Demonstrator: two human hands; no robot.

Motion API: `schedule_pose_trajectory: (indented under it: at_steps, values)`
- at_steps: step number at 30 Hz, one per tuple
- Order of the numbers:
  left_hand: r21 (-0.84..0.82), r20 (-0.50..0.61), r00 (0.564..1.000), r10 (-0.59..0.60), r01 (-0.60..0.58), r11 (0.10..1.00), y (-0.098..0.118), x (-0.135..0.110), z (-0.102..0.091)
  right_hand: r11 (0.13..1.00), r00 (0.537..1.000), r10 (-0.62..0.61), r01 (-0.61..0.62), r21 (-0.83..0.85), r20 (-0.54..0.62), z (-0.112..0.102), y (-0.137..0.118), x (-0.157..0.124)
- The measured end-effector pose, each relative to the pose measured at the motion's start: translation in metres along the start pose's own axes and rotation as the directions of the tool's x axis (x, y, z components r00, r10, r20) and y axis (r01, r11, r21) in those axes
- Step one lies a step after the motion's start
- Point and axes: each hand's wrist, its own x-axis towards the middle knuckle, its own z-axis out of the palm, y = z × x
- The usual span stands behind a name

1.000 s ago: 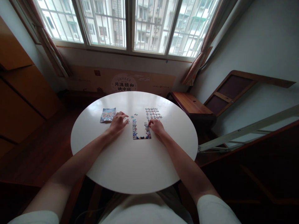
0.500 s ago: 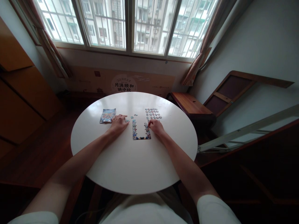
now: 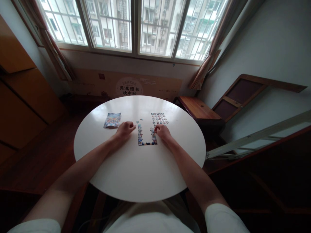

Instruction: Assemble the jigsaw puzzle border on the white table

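Note:
A U-shaped strip of joined jigsaw puzzle pieces (image 3: 147, 143) lies on the white round table (image 3: 138, 174), its gap facing the window. My right hand (image 3: 162, 131) is closed at the upper end of the strip's right side, fingertips pinched at its edge; what they hold is too small to tell. Left of the strip my left hand (image 3: 125, 129) is curled closed, and anything inside its fingers is hidden. Two loose puzzle pieces (image 3: 138, 122) lie just beyond the strip's left side. Rows of loose pieces (image 3: 159, 117) are spread out beyond my right hand.
A colourful printed packet (image 3: 112, 120) lies at the left of the table. Past the table's right edge stands a wooden bench (image 3: 196, 108). A printed cardboard panel (image 3: 150, 82) stands under the barred window (image 3: 159, 29). A metal rail (image 3: 257, 137) slants along the right.
My left hand has drawn its outstretched fingers in and curled up, moving slightly right, away from the packet. My right hand has stayed almost in place.

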Motion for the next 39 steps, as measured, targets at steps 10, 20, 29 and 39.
schedule_pose_trajectory:
  at_steps: [10, 20, 29, 39]
  values:
    - [0.063, 0.102, 0.982, 0.161, -0.168, 0.984, 0.001, -0.003, 0.002, 0.986, 0.980, -0.074, 0.099, 0.132, -0.183, 0.001, -0.001, 0.002]
    - [0.142, 0.153, 0.972, 0.181, -0.203, 0.969, 0.007, -0.006, 0.004, 0.929, 0.928, -0.369, 0.368, -0.030, -0.056, -0.020, -0.048, 0.019]
    - [0.161, 0.165, 0.967, 0.196, -0.222, 0.962, 0.000, -0.004, 0.007, 0.864, 0.897, -0.393, 0.435, -0.253, 0.200, 0.007, -0.065, 0.059]
    - [0.146, 0.175, 0.965, 0.195, -0.221, 0.964, 0.005, -0.006, 0.005, 0.870, 0.923, -0.345, 0.382, -0.312, 0.169, 0.020, -0.069, 0.064]
